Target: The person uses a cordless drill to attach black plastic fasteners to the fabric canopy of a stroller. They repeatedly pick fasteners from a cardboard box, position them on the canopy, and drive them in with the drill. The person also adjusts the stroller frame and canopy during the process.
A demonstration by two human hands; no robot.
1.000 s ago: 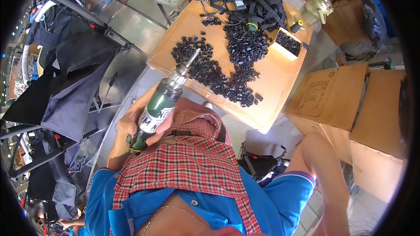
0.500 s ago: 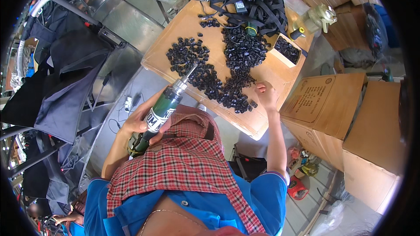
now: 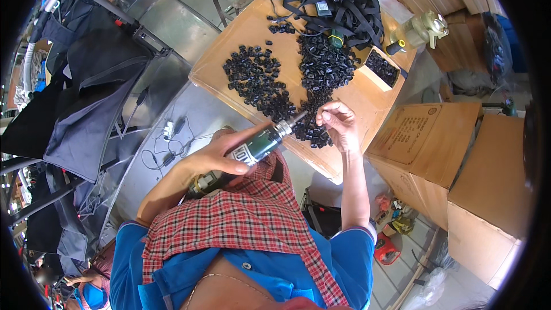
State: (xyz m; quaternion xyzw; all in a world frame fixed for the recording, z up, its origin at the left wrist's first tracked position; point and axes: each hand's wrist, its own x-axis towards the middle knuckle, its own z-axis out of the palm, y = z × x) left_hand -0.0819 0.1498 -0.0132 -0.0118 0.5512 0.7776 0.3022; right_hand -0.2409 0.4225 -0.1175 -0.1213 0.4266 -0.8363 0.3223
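Note:
My left hand (image 3: 215, 158) is wrapped round a green cordless electric screwdriver (image 3: 261, 144), its bit pointing up and right. Close to the bit's tip, my right hand (image 3: 342, 129) has thumb and forefinger pinched together; whatever sits between them is too small to make out. Below and behind the fingers spreads a heap of small black plastic parts (image 3: 330, 69) on a cardboard-topped table (image 3: 364, 106). A looser cluster of black plastic pieces (image 3: 252, 74) lies left of it, running down toward the bit.
Tangled black straps (image 3: 350, 8) cover the table's far end, beside a small open box (image 3: 383, 87) of black parts and a translucent jug (image 3: 419, 28). Large cartons (image 3: 422, 135) stand at the right. Black fabric (image 3: 94, 117) hangs on frames at the left. Another person shows at lower left.
My left hand has swung the electric screwdriver rightward and lowered its bit toward my right hand. My right hand has lifted off the small parts, fingers now pinched by the tip.

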